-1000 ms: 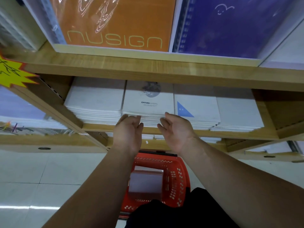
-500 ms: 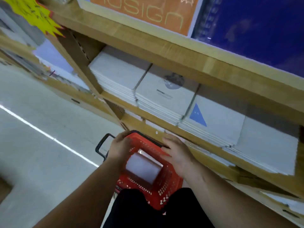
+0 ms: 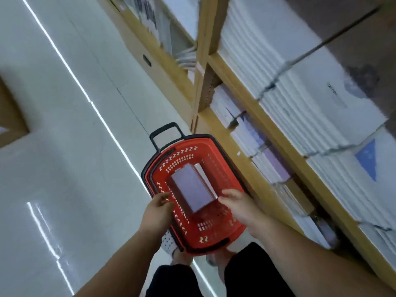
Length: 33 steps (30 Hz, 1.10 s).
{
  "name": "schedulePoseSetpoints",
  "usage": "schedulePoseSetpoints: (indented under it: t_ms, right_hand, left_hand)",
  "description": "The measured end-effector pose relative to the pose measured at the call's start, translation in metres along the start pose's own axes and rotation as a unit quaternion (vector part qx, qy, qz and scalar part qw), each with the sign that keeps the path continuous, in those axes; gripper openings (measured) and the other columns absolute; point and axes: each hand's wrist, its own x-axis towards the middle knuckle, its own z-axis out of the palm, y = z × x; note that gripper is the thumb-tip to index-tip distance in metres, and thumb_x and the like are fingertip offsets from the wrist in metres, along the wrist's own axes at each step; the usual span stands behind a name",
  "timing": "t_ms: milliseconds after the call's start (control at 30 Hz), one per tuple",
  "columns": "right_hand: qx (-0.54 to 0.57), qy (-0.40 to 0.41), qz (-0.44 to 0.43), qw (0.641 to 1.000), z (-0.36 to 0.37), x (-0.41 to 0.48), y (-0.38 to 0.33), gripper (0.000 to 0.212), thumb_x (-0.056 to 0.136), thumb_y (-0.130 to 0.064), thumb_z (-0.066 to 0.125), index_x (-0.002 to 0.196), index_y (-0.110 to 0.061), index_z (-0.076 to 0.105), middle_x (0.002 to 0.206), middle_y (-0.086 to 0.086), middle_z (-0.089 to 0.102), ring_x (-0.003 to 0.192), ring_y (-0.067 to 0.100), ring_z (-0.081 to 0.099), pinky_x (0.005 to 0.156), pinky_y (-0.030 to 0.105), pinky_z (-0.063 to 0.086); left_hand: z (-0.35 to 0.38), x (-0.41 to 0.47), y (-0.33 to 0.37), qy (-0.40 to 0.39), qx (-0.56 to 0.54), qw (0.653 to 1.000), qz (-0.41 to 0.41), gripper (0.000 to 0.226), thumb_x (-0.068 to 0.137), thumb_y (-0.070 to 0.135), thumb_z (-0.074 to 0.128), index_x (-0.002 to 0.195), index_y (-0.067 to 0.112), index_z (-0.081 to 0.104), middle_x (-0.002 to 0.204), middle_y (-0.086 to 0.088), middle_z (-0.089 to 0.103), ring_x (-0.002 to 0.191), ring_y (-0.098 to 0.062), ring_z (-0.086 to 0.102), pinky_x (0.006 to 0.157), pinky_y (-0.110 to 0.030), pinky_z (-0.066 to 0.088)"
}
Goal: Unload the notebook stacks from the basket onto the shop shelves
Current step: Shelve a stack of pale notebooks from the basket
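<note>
A stack of notebooks (image 3: pixel 194 189) with a pale lilac cover is seen lying inside the red basket (image 3: pixel 216 230), tilted against the basket's floor, with white page edges showing along its far side. The basket is set on the pale tiled floor (image 3: pixel 64 146), just beside the wooden shelves (image 3: pixel 248 99), and its black handle (image 3: pixel 164 133) is extended at the far end.

The left hand (image 3: pixel 157 211) is held over the basket's near left rim, its fingers spread and released, close to the stack's left side but apart from it. The right hand (image 3: pixel 237 205) is held over the right side of the basket, fingers loosely open, with the fingertips just at the stack's near right corner; whether contact is made cannot be told. Nothing is grasped by either hand.

On the shelves, white notebook piles (image 3: pixel 310 108) are laid side by side, and lilac-covered piles (image 3: pixel 257 144) are seen on the lower shelf.
</note>
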Motion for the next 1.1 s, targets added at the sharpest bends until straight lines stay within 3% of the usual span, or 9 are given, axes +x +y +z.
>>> schedulePoseSetpoints:
  t_ms: [100, 233, 400, 533, 633, 700, 767, 900, 1100]
  right_hand:
    - [-0.044, -0.012, 0.011, 0.999, 0.028, 0.046, 0.016, 0.040, 0.099, -0.027, 0.065, 0.138, -0.019, 0.060, 0.130, -0.001, 0.064, 0.115, 0.017, 0.061, 0.087, 0.028, 0.046]
    - [-0.091, -0.023, 0.010, 0.996, 0.061, 0.143, 0.053, 0.047, 0.099, -0.026, 0.066, 0.144, -0.017, 0.057, 0.143, 0.005, 0.059, 0.129, 0.019, 0.056, 0.101, 0.030, 0.043]
    - [-0.153, -0.042, -0.008, 0.987, 0.091, 0.274, 0.093, 0.048, 0.099, -0.019, 0.065, 0.144, -0.011, 0.055, 0.145, 0.007, 0.059, 0.128, 0.017, 0.057, 0.089, 0.016, 0.039]
    - [-0.208, -0.051, -0.037, 0.976, 0.100, 0.361, 0.118, 0.048, 0.097, -0.012, 0.065, 0.144, -0.008, 0.056, 0.136, 0.011, 0.065, 0.106, 0.017, 0.063, 0.067, 0.012, 0.041]
    - [-0.261, -0.063, -0.061, 0.961, 0.105, 0.409, 0.142, 0.050, 0.094, -0.017, 0.068, 0.144, -0.013, 0.057, 0.137, 0.011, 0.064, 0.118, 0.021, 0.063, 0.088, 0.016, 0.044]
    - [-0.270, -0.078, -0.065, 0.957, 0.108, 0.434, 0.160, 0.055, 0.092, -0.021, 0.071, 0.145, -0.017, 0.056, 0.141, 0.012, 0.062, 0.125, 0.025, 0.061, 0.105, 0.030, 0.047]
    - [-0.278, -0.103, -0.073, 0.952, 0.111, 0.450, 0.174, 0.063, 0.091, -0.024, 0.072, 0.151, -0.022, 0.049, 0.147, 0.010, 0.057, 0.130, 0.025, 0.058, 0.110, 0.035, 0.046]
    - [-0.320, -0.135, -0.106, 0.932, 0.120, 0.466, 0.195, 0.076, 0.093, -0.027, 0.070, 0.158, -0.035, 0.032, 0.160, 0.001, 0.038, 0.138, 0.022, 0.049, 0.113, 0.029, 0.041]
    - [-0.322, -0.134, -0.140, 0.927, 0.126, 0.483, 0.221, 0.089, 0.094, -0.024, 0.070, 0.163, -0.034, 0.014, 0.170, -0.003, 0.017, 0.154, 0.016, 0.025, 0.124, 0.029, 0.024]
  left_hand:
    - [0.012, 0.048, -0.031, -0.001, -0.041, 0.999, -0.029, 0.024, 0.098, 0.011, 0.054, 0.119, 0.020, 0.061, 0.103, -0.008, 0.074, 0.083, -0.022, 0.074, 0.063, -0.030, 0.057]
    - [0.045, 0.133, -0.082, -0.016, -0.089, 0.993, -0.079, 0.024, 0.098, 0.019, 0.058, 0.118, 0.031, 0.058, 0.105, -0.007, 0.075, 0.084, -0.027, 0.077, 0.077, -0.047, 0.063]
    - [0.090, 0.245, -0.137, 0.068, -0.038, 0.994, -0.076, 0.037, 0.094, 0.019, 0.064, 0.128, 0.028, 0.054, 0.118, -0.001, 0.069, 0.090, -0.013, 0.067, 0.075, -0.031, 0.053]
    - [0.120, 0.315, -0.184, 0.085, -0.009, 0.989, -0.117, 0.055, 0.096, 0.024, 0.062, 0.146, 0.030, 0.042, 0.124, -0.006, 0.068, 0.096, -0.023, 0.068, 0.082, -0.035, 0.055]
    - [0.142, 0.357, -0.211, 0.123, 0.007, 0.985, -0.118, 0.057, 0.093, 0.028, 0.063, 0.145, 0.027, 0.041, 0.115, -0.008, 0.071, 0.091, -0.026, 0.068, 0.087, -0.039, 0.055]
    - [0.156, 0.382, -0.224, 0.157, -0.005, 0.979, -0.133, 0.064, 0.089, 0.034, 0.063, 0.148, 0.025, 0.038, 0.121, -0.011, 0.068, 0.103, -0.032, 0.067, 0.096, -0.045, 0.052]
    - [0.170, 0.401, -0.231, 0.182, -0.032, 0.970, -0.158, 0.073, 0.088, 0.038, 0.066, 0.152, 0.025, 0.033, 0.130, -0.011, 0.063, 0.116, -0.036, 0.062, 0.102, -0.047, 0.049]
    - [0.188, 0.420, -0.244, 0.200, -0.077, 0.961, -0.173, 0.073, 0.091, 0.029, 0.069, 0.154, 0.018, 0.033, 0.138, -0.014, 0.058, 0.124, -0.038, 0.058, 0.103, -0.044, 0.046]
    - [0.199, 0.444, -0.258, 0.255, -0.071, 0.948, -0.175, 0.076, 0.086, 0.038, 0.065, 0.153, 0.015, 0.037, 0.144, -0.014, 0.056, 0.131, -0.036, 0.054, 0.110, -0.047, 0.043]
